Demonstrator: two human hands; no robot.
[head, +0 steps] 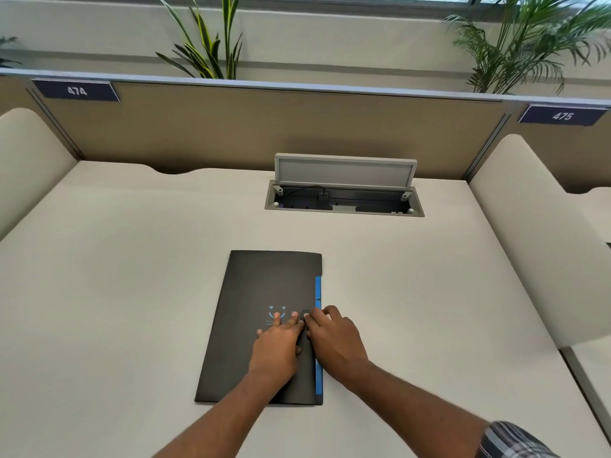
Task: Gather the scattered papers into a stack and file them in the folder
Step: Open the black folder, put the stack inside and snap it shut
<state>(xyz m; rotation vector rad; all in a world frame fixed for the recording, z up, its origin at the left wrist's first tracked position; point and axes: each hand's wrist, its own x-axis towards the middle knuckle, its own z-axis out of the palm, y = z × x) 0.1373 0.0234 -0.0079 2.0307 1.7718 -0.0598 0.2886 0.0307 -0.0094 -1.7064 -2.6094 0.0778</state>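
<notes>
A black folder [261, 292] with a small blue logo lies closed on the desk in front of me. A blue strip of its inner part shows along the right edge. My left hand [279, 345] lies flat on the cover with its fingers straight. My right hand [334, 338] rests at the folder's right edge, and its fingers press a small dark tab near the edge. No loose papers are in sight.
The pale desk [132, 276] has an open cable box [344, 200] with a raised grey lid at the back. Padded side dividers [529, 242] flank the desk, a tan partition stands behind, and plants rise beyond it.
</notes>
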